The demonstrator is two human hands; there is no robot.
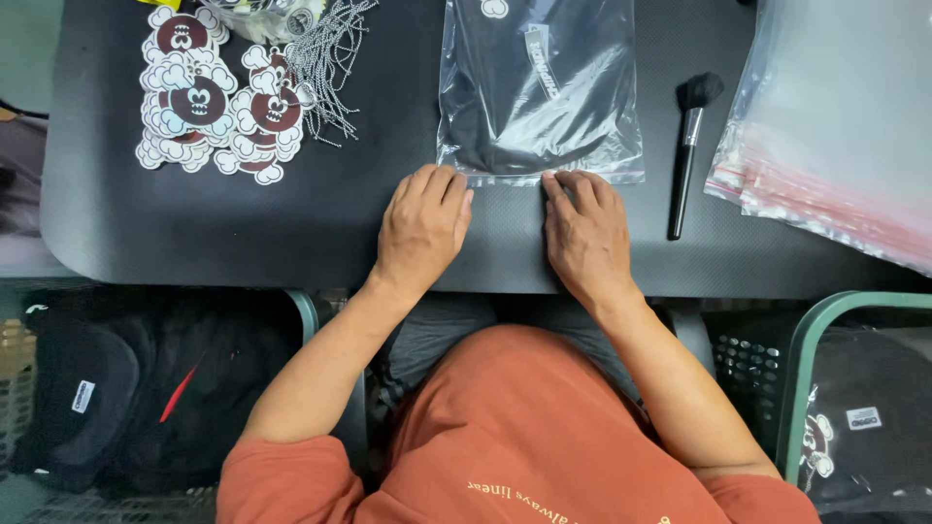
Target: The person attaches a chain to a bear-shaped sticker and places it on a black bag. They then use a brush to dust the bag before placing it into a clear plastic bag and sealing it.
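- Now both hands lie flat on the dark desk [291, 233], palms down, fingers loose, gripping nothing.
- Left hand [422, 228] and right hand [585, 233] touch the near edge of the clear plastic bag [540, 87].
- Bag holds a dark garment, just beyond the fingertips.
- Brush [689, 146] lies right; round tags [209, 97] far left.

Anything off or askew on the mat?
Nothing stands out. Both hands, left and right, press the near edge of the clear bag; the brush and tag pile lie tidy.
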